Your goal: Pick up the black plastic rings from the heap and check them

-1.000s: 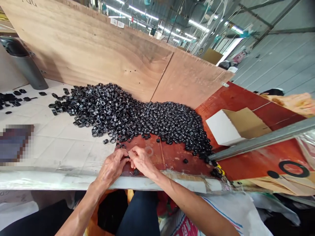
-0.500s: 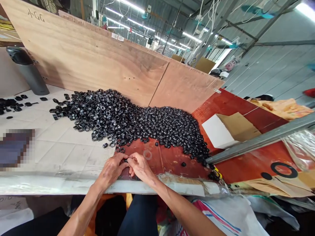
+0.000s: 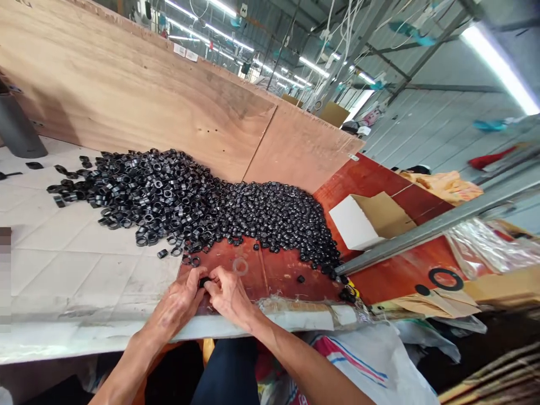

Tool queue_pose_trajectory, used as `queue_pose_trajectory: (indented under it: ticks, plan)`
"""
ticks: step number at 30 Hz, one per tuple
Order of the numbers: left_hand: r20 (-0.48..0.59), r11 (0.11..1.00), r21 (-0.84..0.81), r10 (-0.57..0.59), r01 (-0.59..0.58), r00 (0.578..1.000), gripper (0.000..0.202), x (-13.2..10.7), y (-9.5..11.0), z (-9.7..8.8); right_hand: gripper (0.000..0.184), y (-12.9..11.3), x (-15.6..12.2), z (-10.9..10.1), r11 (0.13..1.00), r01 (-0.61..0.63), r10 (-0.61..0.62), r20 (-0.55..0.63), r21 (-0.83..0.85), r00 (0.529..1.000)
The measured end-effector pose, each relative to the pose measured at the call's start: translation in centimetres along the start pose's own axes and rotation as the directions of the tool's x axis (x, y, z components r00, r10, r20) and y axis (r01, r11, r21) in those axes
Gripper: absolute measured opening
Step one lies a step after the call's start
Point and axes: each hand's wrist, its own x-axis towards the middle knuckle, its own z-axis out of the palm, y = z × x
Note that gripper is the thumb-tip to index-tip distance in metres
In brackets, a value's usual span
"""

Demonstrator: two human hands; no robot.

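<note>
Near the table's front edge, my left hand [image 3: 179, 301] and my right hand [image 3: 232, 298] meet, fingertips pinching a small black plastic piece [image 3: 204, 281] between them. Fingers cover part of it, so its exact shape is hidden. Just beyond my left fingers lie a few loose black rings [image 3: 194, 261]. Behind them a heap of black plastic rings [image 3: 154, 194] spreads over the pale sheet. To its right, touching it, rises a heap of smaller black cap-like pieces [image 3: 274, 214] on the red board [image 3: 278, 275].
A plywood panel [image 3: 169, 101] closes the back. At the right stand an open cardboard box [image 3: 356, 228] and a slanting metal bar [image 3: 405, 242]. A flat black ring [image 3: 446, 279] lies beyond the bar. A dark grey bottle [image 3: 19, 126] stands at the far left.
The view has turned slightly right, so everything sits farther left in the picture. Both hands stay together, and the black piece between the fingertips shows more plainly.
</note>
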Motion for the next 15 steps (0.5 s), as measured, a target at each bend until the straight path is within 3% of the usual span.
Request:
queue_pose_trajectory:
  ticks: [2,5,7,11,15]
  plan:
    - [0.002,0.996,0.054,0.072,-0.072,0.997,0.035,0.1,-0.1,0.0,0.005,-0.5,0.1,0.1,0.999,-0.032,0.031,-0.018,-0.037,0.999]
    - [-0.020,0.980,0.146,0.140,-0.136,0.990,0.032,0.0,-0.5,0.6,0.007,-0.8,0.5,0.3,0.959,-0.237,0.226,0.086,0.153,0.970]
    - [-0.062,0.969,0.194,0.170,-0.156,0.983,0.031,-0.2,-0.9,1.2,0.013,-0.8,0.8,0.4,0.917,-0.318,0.287,0.154,0.243,0.945]
    - [-0.075,0.959,0.244,0.170,-0.147,0.983,0.028,-0.5,-1.4,2.0,0.028,-0.5,1.2,0.6,0.896,-0.324,0.293,0.145,0.302,0.945]
    - [-0.070,0.949,0.280,0.168,-0.142,0.983,0.026,-0.4,-1.0,1.8,0.035,-0.2,0.9,2.2,0.880,-0.338,0.339,0.057,0.333,0.939]
